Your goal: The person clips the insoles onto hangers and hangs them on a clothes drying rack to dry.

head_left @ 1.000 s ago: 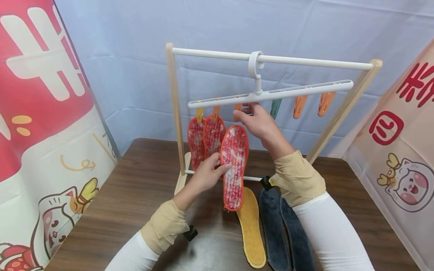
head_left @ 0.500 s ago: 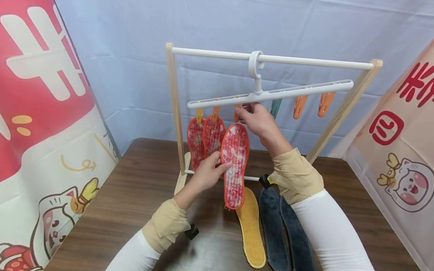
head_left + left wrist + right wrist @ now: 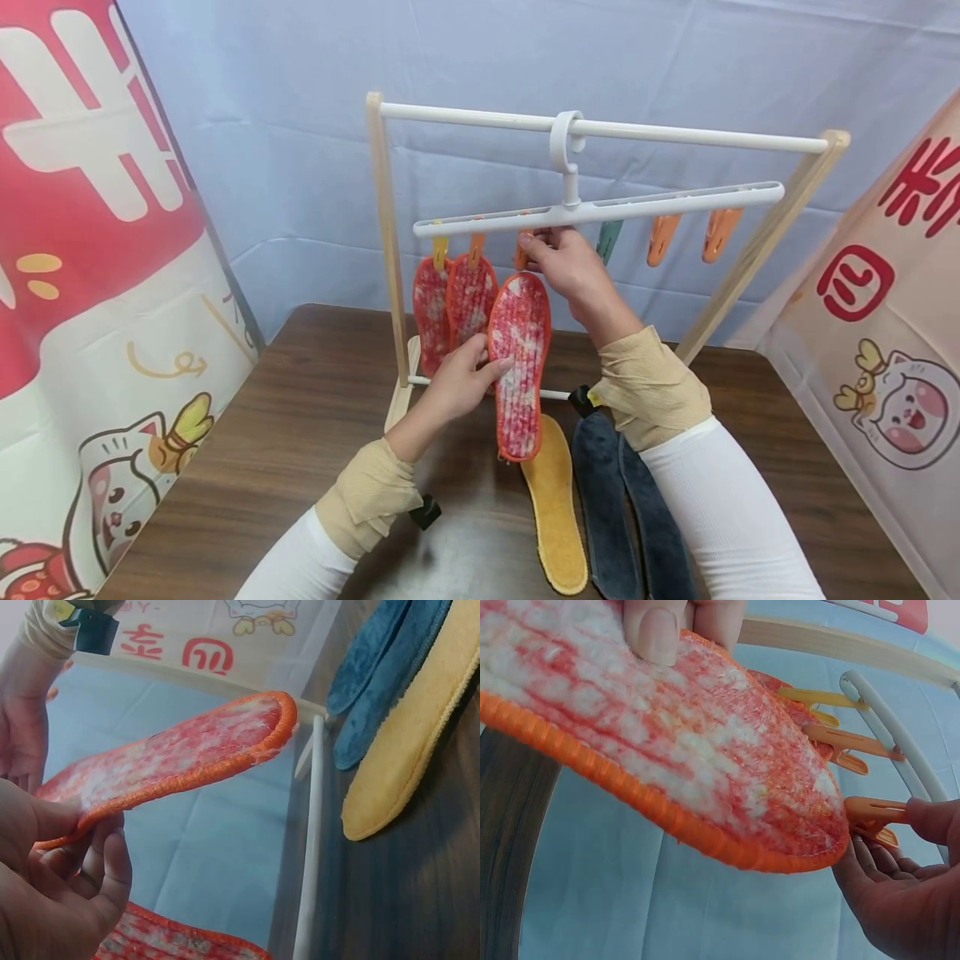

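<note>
Pale blue cloth (image 3: pixel 300 183) backs a brown table (image 3: pixel 315 467) that spans the lower frame. At centre, the red insole (image 3: pixel 519 367) is held near upright, its top just below the hanger's third clip (image 3: pixel 874 811). The left hand (image 3: pixel 461 383) pinches its left edge between thumb and fingers; the right hand (image 3: pixel 566 262), above, pinches the clip. Whether the clip's jaws have the rim between them I cannot tell. If they caught only the thick orange edge, the insole would probably slip and fall towards the yellow insole (image 3: pixel 558 508) at lower centre. Held by one side, it could also twist off line. The hanger (image 3: pixel 675 200), tilted down to the left on its single hook, might swing under a tug and jostle the two hung insoles (image 3: pixel 472 308) left of centre.
</note>
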`<state>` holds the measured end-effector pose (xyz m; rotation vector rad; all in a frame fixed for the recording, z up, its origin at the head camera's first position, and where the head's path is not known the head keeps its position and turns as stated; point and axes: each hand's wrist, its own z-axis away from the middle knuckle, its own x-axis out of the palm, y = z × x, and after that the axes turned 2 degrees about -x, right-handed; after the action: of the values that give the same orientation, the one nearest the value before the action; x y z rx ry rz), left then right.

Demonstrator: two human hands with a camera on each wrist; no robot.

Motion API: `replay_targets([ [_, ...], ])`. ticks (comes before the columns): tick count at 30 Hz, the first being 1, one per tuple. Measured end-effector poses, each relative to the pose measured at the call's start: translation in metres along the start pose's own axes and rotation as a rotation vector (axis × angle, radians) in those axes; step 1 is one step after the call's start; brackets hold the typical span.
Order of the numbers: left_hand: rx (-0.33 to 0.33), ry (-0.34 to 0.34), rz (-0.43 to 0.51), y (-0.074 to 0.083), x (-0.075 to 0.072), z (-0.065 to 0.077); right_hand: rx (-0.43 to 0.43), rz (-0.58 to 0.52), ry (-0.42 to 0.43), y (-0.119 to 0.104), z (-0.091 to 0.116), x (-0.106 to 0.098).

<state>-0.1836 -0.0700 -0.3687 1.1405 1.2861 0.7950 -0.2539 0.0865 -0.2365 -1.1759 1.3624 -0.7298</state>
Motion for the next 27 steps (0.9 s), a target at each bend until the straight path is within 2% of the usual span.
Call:
replay_targets([
  [14,-0.008,0.015,-0.007,-0.0005,-0.0026,-0.0043,-0.003,-0.003,0.005,-0.0009,-0.0008,0.0017],
  [27,-0.012,-0.004,0.039,0.0015,-0.0026,-0.0077,0.008,0.039,-0.006,0.0006,-0.0008,-0.0013],
])
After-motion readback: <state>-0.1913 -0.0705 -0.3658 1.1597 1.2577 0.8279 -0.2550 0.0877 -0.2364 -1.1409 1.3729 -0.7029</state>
